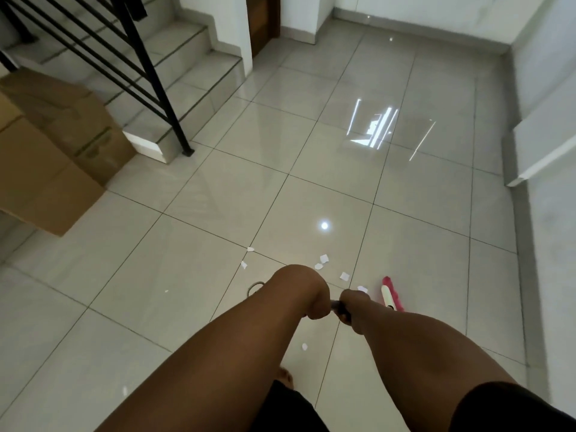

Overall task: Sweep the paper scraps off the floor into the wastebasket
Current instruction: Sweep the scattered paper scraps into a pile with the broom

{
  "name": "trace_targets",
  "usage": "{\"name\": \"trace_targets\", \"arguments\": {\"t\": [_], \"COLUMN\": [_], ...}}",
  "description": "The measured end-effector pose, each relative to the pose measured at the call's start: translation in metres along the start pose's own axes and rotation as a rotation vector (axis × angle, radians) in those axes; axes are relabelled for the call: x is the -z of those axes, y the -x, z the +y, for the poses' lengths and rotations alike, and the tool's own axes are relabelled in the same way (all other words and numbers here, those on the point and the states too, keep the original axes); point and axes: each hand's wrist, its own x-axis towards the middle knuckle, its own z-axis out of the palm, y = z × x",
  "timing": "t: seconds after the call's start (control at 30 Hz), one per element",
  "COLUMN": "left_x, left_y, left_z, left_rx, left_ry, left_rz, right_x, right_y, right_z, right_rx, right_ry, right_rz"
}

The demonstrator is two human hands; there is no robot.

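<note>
Several white paper scraps [324, 259] lie on the glossy grey tile floor [193, 275] just beyond my hands, and one more scrap [304, 347] lies nearer, between my forearms. My left hand [314, 299] and my right hand [350, 308] are both closed around the dark broom handle [337, 305], one right behind the other. The broom's pink head [393, 293] with its white base rests on the floor to the right of the scraps. No wastebasket is in view.
Cardboard boxes [53, 157] are stacked at the left beside a tiled staircase [174, 70] with a black railing [146, 73]. A white wall [548, 188] runs along the right. A wooden door [260, 23] stands at the far end. A thin ring-shaped object [255, 286] shows by my left wrist.
</note>
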Motion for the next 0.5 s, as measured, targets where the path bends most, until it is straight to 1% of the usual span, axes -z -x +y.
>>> {"name": "trace_targets", "arguments": {"t": [0.1, 0.2, 0.3, 0.33, 0.4, 0.5], "left_x": [0.011, 0.021, 0.021, 0.018, 0.011, -0.008], "left_y": [-0.004, -0.009, -0.013, -0.013, -0.011, 0.004], "left_z": [-0.007, -0.032, -0.060, -0.074, -0.092, -0.123], "left_rx": [0.023, 0.076, 0.160, 0.184, 0.212, 0.280], "left_ry": [-0.031, -0.001, 0.109, 0.177, 0.305, 0.422], "left_rz": [-0.002, -0.001, -0.021, -0.027, -0.042, -0.093], "right_x": [-0.013, -0.038, -0.060, -0.075, -0.093, -0.126], "right_y": [-0.017, -0.020, -0.016, -0.013, -0.007, 0.009], "right_z": [-0.014, -0.037, -0.059, -0.067, -0.077, -0.081], "right_rx": [0.014, 0.026, 0.072, 0.086, 0.119, 0.146], "right_ry": [0.010, 0.024, 0.065, 0.092, 0.183, 0.343], "right_rz": [-0.034, -0.060, -0.098, -0.130, -0.181, -0.232]}}
